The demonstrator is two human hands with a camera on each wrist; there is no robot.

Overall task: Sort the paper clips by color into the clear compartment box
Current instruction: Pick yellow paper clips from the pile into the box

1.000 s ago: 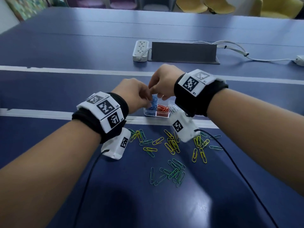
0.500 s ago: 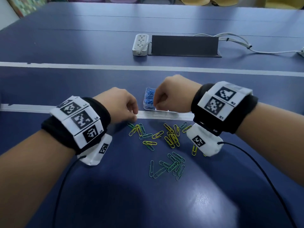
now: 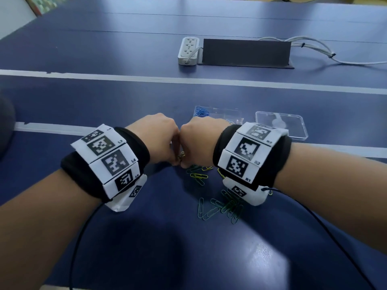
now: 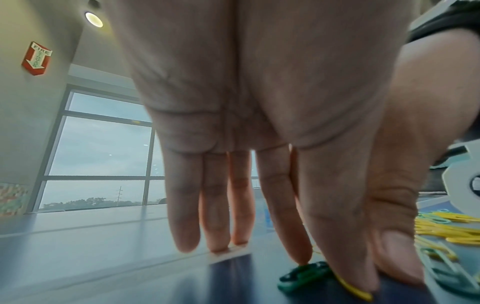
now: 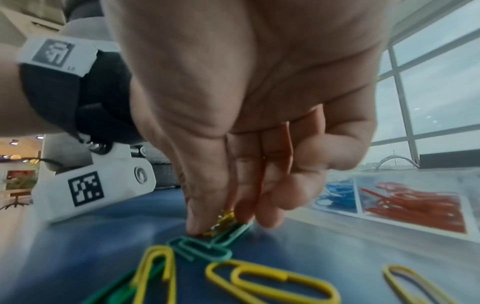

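We're working both hands knuckle to knuckle just in front of the compartment box (image 3: 217, 114), low on the worktop (image 3: 125, 97) so clips lift off flat. Right hand (image 3: 201, 141) fingers are pinching a yellow clip (image 5: 223, 223); left hand (image 3: 159, 139) fingers are narrowing on a green clip (image 4: 303, 274), probably gripping it. Blue and red are already binned.

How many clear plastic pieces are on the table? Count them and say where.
2: the compartment box, just beyond the left hand and right hand, and a flat clear lid to its right. The hands may hide others.
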